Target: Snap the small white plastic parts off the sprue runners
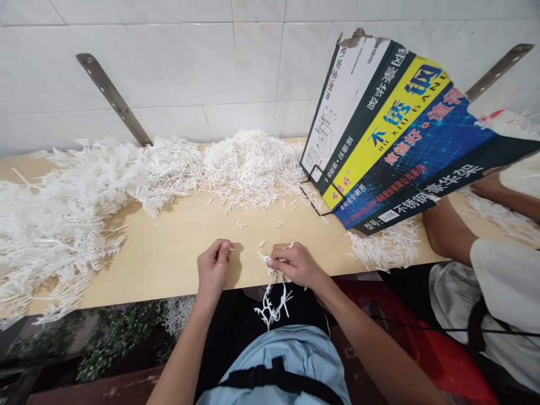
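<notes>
My right hand (295, 263), closed near the table's front edge, holds white branched plastic sprigs (273, 306). Their forked strands hang below the edge over my lap, and a few short tips poke out by the fingers. To its left, my left hand (214, 265) is closed in a pinch just over the wooden tabletop (169, 253). A tiny white speck shows at its thumb tip; what the fingers hold, if anything, is hidden. Between and beyond the hands lie a few loose white bits (263, 243).
A heap of short white pieces (248, 166) lies against the tiled wall, with a larger tangled pile (54, 208) on the left. A printed cardboard sheet (392, 135) stands tilted at right. Past it, a co-worker's arm (448, 228) rests beside more white pieces (386, 247).
</notes>
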